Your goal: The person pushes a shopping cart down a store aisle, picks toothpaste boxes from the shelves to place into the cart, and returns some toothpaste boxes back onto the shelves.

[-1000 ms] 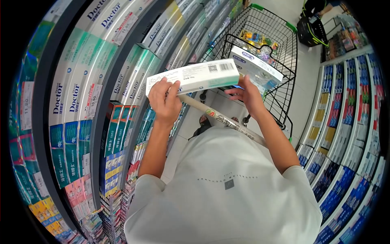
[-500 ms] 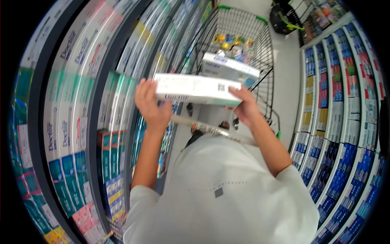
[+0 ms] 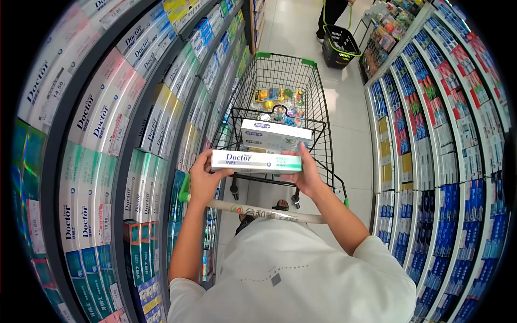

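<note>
Between my hands is a long white and green toothpaste box (image 3: 253,161) marked "Doctor", its printed front turned up to me. My left hand (image 3: 205,176) grips its left end with the thumb along the lower edge. At the right end, my right hand (image 3: 304,172) closes around the box, some fingers hidden behind it. Just beyond lies a stack of white and grey boxes (image 3: 276,133) in the upper part of the shopping cart (image 3: 318,97). The cart's handle bar (image 3: 258,211) crosses in front of my body.
Shelves of toothpaste boxes (image 3: 89,183) rise close on my left. More packed shelves (image 3: 431,177) line the right side. Colourful packages (image 3: 277,97) lie inside the cart. Farther up the aisle, a black basket (image 3: 340,46) stands on the floor beside a person's leg (image 3: 334,16).
The toothpaste box has come lower and turned from a side with a square code to its "Doctor" front. My view has shifted, showing more of the cart and aisle.
</note>
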Demonstrator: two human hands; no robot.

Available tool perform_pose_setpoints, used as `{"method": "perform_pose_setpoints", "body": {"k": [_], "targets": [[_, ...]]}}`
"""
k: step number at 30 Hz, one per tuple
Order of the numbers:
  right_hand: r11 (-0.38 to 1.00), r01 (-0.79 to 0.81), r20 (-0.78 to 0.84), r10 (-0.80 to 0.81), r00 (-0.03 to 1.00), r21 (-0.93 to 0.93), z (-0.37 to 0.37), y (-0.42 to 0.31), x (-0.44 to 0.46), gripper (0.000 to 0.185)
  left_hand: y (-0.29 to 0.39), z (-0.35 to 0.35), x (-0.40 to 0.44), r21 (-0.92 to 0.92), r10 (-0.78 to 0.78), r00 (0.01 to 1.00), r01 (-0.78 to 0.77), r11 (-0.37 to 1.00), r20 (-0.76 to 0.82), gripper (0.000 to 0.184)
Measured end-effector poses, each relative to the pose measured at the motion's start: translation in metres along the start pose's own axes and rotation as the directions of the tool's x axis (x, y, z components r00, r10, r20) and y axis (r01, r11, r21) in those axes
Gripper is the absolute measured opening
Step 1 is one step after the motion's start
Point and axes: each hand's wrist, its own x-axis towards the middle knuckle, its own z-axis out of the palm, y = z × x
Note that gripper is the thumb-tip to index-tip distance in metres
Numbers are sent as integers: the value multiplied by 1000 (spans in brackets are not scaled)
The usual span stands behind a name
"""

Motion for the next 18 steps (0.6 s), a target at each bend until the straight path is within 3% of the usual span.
{"method": "perform_pose_setpoints", "body": {"k": [2, 4, 8, 9, 10, 11, 13, 18], "targets": [[998, 60, -36, -61, 997, -26, -3, 0, 2, 62, -3, 4, 9, -24, -123, 992, 123, 992, 31, 54], [996, 76, 18, -75, 997, -44, -12, 3, 6, 61, -20, 7, 17, -34, -114, 993, 115, 993, 37, 49], [938, 184, 22, -186, 982, -292, -18, 1, 1, 57, -27, 18, 34, 124, -105, 988, 91, 988, 112, 46], [938, 181, 27, -181, 983, -295, -23, 0, 3, 57, -34, 20, 42, 241, -74, 991, 44, 969, 116, 47], [888, 138, 6, -151, 989, -440, -30, -1, 6, 58, -42, 22, 50, 354, -41, 991, -6, 935, 124, 48], [815, 92, -19, -126, 992, -572, -36, -1, 10, 60, -50, 24, 58, 353, -38, 992, -6, 936, 119, 48], [754, 55, -39, -106, 994, -655, -41, -5, 16, 57, -56, 31, 70, 513, -104, 970, -23, 858, 218, 44], [581, 1, -130, -184, 974, -814, -69, 10, 43, 43, -86, 51, 86, 525, -135, 950, -34, 851, 280, 42]]}}
